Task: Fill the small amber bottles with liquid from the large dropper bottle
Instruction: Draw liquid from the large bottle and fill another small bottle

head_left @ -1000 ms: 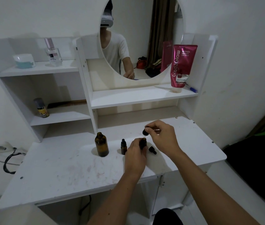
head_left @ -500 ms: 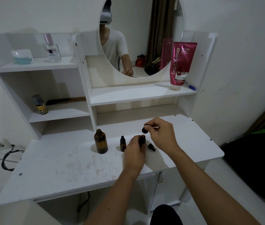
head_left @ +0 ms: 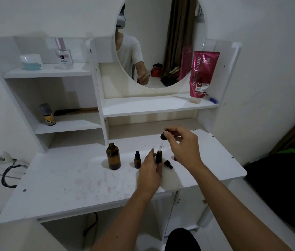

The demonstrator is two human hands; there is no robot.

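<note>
Right hand (head_left: 182, 144) has lifted the black-bulbed glass dropper (head_left: 162, 140), pinched, over the uncapped small amber bottle (head_left: 158, 157) that the left hand (head_left: 149, 173) steadies on the white counter (head_left: 61, 180). So filling's midway; the capped small amber bottle (head_left: 137, 159) beside the large open amber bottle (head_left: 113, 156) maybe remains.

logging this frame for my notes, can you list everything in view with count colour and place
large dropper bottle: 1, amber, open, desk centre
small amber bottles: 2; one capped left of left hand, one open at its fingers
loose small cap: 1, black, desk, right of open bottle
dropper: 1, black bulb, above open bottle
tube: 1, pink, mirror shelf
perfume bottle: 1, clear, top left shelf
jar: 1, white-blue, top left shelf
yellow-labelled bottle: 1, lower left shelf
mirror: 1, round
left hand: steadying open bottle
right hand: pinching dropper
</note>
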